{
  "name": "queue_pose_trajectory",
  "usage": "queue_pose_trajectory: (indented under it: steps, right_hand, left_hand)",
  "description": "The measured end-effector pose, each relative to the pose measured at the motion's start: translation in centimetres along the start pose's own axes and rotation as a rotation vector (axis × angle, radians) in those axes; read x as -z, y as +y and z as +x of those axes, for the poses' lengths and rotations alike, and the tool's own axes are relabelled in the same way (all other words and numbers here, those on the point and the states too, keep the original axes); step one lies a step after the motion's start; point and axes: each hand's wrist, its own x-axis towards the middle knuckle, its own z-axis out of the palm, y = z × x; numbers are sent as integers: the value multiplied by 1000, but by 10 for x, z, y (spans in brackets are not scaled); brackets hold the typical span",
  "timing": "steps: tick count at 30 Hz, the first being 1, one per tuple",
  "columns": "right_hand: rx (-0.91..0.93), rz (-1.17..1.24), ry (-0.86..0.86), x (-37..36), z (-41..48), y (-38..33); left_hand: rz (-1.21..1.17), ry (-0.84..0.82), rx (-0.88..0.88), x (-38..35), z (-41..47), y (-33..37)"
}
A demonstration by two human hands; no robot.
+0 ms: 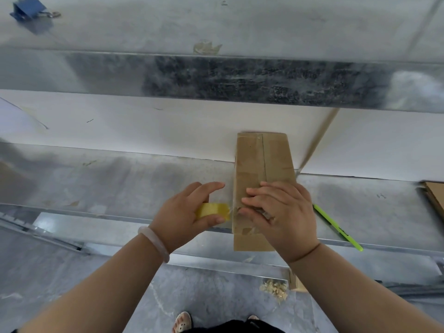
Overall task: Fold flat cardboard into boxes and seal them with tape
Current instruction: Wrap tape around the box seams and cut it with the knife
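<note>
Head cam, wide-angle, looks fwd & down, close over bench (96, 179).

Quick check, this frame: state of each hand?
Left hand: holds the tape roll.
Right hand: open, fingers pressing on the box.

There are two hands, the left hand (182, 212) and the right hand (281, 212), and two shoes (183, 321). There is one brown box (262, 164), one yellow tape roll (212, 210), one green pen (336, 227) and one blue clip (27, 7). There is also one white bracelet (153, 239) on the left wrist, one flat cardboard piece (436, 198) and one little heap of scraps (274, 289) on the floor.
</note>
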Motion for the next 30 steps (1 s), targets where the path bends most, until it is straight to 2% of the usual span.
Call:
queue_pose_trajectory:
  steps: [9,16,23,26,30]
  right_hand:
    - [-30,42,5,-1,1,0]
    - [-44,48,-2,-1,1,0]
    - [-47,49,4,1,1,-1]
    - [-37,38,1,1,0,-2]
    - [45,-5,-25,3,-4,3]
  left_hand:
    - [170,53,-167,8,6,-12]
    - [320,73,-172,2,13,-15]
    - [166,135,-59,-4,5,-5]
    - [125,135,-68,-9,2,-2]
    - [68,127,8,-17,5,8]
